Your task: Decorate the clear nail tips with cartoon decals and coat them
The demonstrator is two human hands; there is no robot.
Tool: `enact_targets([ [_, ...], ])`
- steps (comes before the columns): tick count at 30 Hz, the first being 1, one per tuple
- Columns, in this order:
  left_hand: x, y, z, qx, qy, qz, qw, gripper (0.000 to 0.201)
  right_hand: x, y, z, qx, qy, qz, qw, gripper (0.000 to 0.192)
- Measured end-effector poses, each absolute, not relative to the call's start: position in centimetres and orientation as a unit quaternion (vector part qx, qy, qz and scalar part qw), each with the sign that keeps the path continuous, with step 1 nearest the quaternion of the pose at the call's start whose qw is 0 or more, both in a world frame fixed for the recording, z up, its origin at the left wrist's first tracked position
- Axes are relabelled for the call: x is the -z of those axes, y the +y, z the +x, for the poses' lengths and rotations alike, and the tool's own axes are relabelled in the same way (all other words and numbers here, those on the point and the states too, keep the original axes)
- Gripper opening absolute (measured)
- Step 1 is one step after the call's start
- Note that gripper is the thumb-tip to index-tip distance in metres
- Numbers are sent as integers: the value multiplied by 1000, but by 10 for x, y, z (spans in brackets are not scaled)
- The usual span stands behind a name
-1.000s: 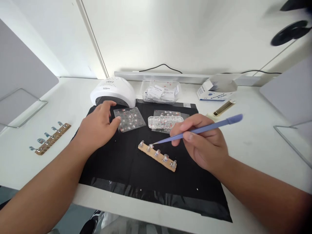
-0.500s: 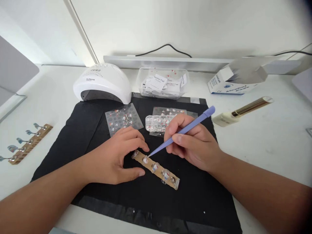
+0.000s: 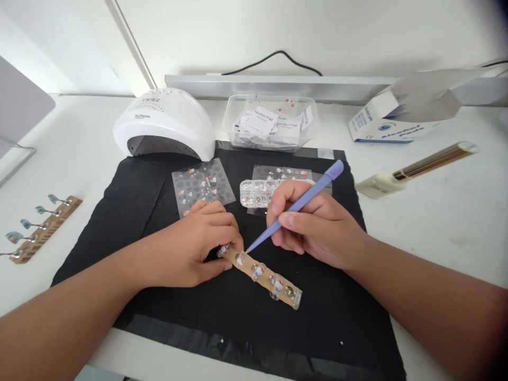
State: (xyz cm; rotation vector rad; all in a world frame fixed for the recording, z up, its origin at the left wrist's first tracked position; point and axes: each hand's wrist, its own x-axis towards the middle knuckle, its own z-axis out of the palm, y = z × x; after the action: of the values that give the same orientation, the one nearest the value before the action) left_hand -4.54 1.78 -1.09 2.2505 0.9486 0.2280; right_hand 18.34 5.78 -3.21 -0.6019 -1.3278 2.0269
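Observation:
A tan wooden strip (image 3: 264, 279) carrying several clear nail tips lies slanted on the black mat (image 3: 151, 211). My left hand (image 3: 200, 243) pinches the strip's left end between thumb and fingers. My right hand (image 3: 313, 222) grips lilac tweezers (image 3: 293, 209), whose tip touches the second nail tip from the left. A sticker sheet (image 3: 200, 191) lies just beyond my left hand. A clear compartment box of small decorations (image 3: 256, 191) sits behind my right hand's fingers.
A white nail lamp (image 3: 164, 124) stands at the mat's far left corner. Beside it is a clear tub of alcohol pads (image 3: 272, 124), then a blue-and-white box (image 3: 391, 124). A gold-capped bottle (image 3: 416, 168) lies at right. A second nail strip (image 3: 39, 233) lies at left.
My left hand came from the sticker sheet to the strip and now pinches its left end. The tweezers' tip stays on the second nail tip. The view moved closer.

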Motion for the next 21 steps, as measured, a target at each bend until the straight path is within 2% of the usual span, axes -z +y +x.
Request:
enact_targets([
  [21, 9, 22, -50, -62, 323, 878, 348, 15, 33, 56, 183, -768, -514, -257, 283, 9],
])
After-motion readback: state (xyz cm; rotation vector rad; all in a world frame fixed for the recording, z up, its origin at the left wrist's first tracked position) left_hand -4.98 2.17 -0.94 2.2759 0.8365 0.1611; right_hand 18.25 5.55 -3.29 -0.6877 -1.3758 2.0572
